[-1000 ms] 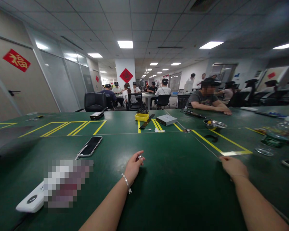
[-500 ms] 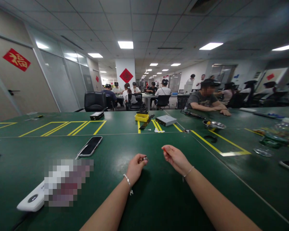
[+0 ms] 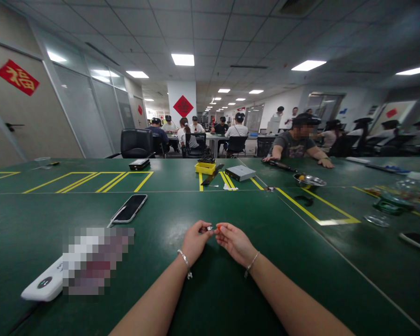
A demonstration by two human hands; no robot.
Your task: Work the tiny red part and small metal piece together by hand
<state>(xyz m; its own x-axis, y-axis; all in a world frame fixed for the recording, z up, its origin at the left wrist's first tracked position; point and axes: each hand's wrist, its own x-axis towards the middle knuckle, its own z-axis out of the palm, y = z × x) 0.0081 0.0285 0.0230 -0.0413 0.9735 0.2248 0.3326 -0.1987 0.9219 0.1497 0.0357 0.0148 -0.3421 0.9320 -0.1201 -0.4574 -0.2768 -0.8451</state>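
Note:
My left hand (image 3: pixel 196 242) pinches a small silvery metal piece (image 3: pixel 210 228) between thumb and fingertips; its exact kind is too small to make out. Close to it on the right, my right hand (image 3: pixel 235 242) holds a tiny orange-red piece (image 3: pixel 217 229) in a pinch. The two pieces are almost together above the green table (image 3: pixel 210 298), and I cannot tell whether they touch. Both hands are closed, with a bracelet on each wrist.
A phone (image 3: pixel 130 208) with a cable and a white power strip (image 3: pixel 44 282) lie to the left. Ahead are a yellow bin (image 3: pixel 205 168), a grey box (image 3: pixel 241 173) and a metal bowl (image 3: pixel 315 180). A bottle (image 3: pixel 394 204) lies at right. A person (image 3: pixel 297 140) sits across the table.
My right hand has moved left and slightly down, bringing the orange-red piece up to the silvery one. My left hand has barely moved. The person across has shifted their arms apart.

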